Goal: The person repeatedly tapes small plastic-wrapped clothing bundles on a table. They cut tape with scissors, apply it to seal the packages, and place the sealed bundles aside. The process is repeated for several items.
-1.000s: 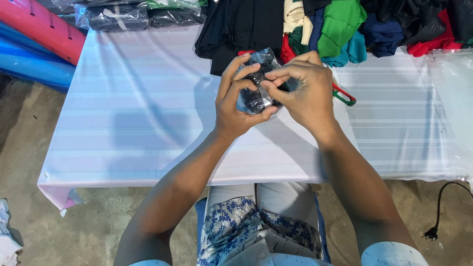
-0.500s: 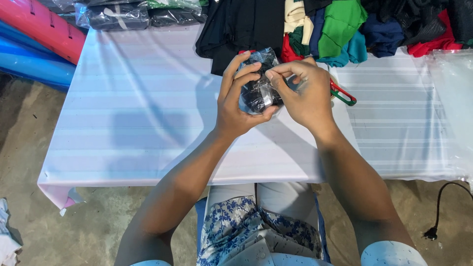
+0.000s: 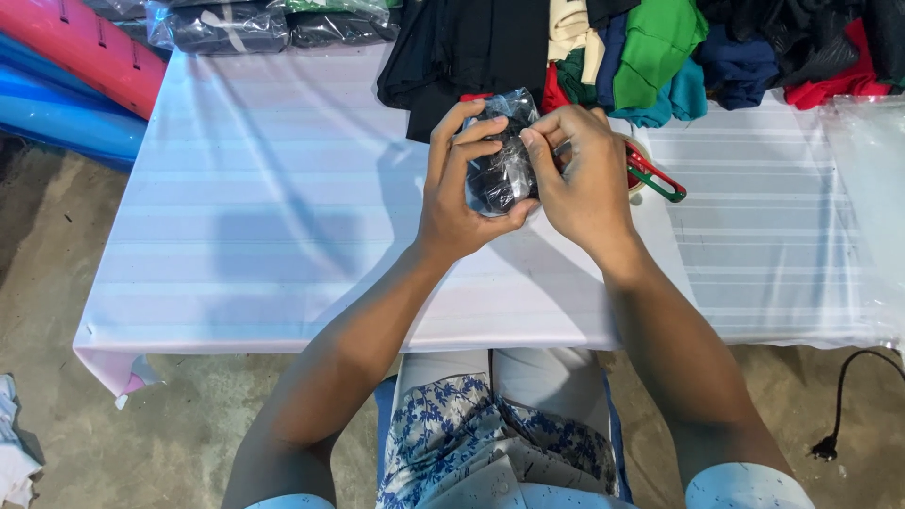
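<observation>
The desk [image 3: 283, 217], covered in a white striped cloth, lies bare across its left half and along the near edge, where the person sits. Its far edge is crowded by a pile of clothes [image 3: 660, 47] and bagged dark garments [image 3: 226, 26]; a clear plastic sheet [image 3: 872, 188] covers the right end. The left hand [image 3: 462, 188] is closed around a small dark bundle in clear plastic [image 3: 500, 170], held above the desk's middle. The right hand [image 3: 584, 179] pinches the wrap at the bundle's top with curled fingers. A red-and-green tape dispenser [image 3: 660, 177] lies just beyond that hand. Since a second ago, the bundle sits more upright and both hands have barely shifted.
</observation>
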